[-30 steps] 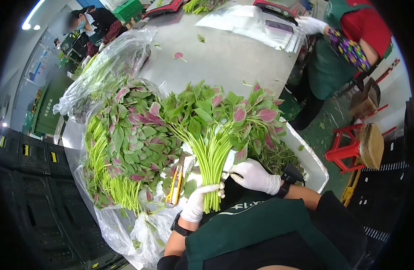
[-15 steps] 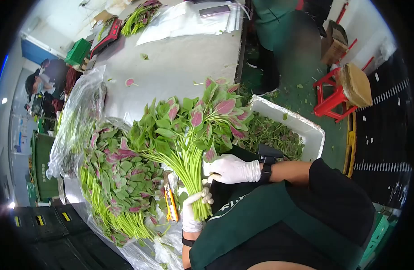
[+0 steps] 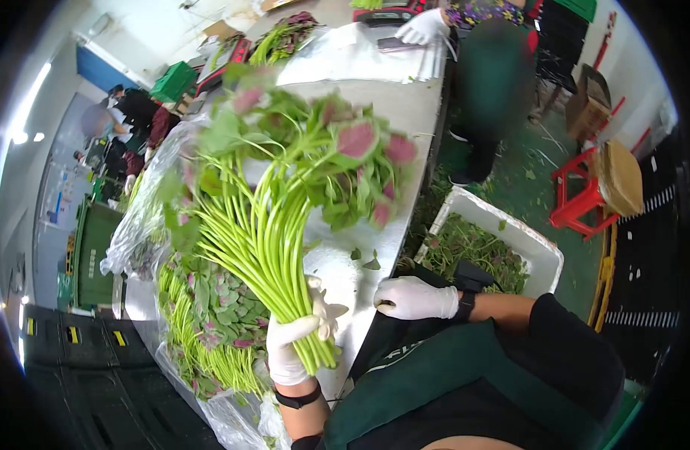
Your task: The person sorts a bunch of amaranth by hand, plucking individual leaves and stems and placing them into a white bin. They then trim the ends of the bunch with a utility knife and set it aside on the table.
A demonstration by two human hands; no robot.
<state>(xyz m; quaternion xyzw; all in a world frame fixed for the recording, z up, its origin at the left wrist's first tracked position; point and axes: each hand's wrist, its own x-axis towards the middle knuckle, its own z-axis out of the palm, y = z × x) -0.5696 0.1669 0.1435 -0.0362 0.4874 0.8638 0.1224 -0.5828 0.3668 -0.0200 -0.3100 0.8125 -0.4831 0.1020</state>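
Note:
My gloved left hand is wrapped round the lower stems of a bunch of red-and-green amaranth, lifted above the table. Its leafy tops are smeared by motion. Apart from the bunch, my gloved right hand hovers near the table edge with its fingers curled in. A small dark gap shows at the fingertips, and I see nothing held there. Beneath and left of the raised bunch lies a pile of more amaranth, partly hidden, on clear plastic sheeting.
A white foam box of loose greens stands by my right arm. Across the metal table, a co-worker's gloved hand rests near white bags. A red stool stands right, a green bin left.
My left hand has raised the bunch and swung it leftward. My right hand has left the stems. The orange cutter on the table is now out of sight. A co-worker's hand has appeared at the back.

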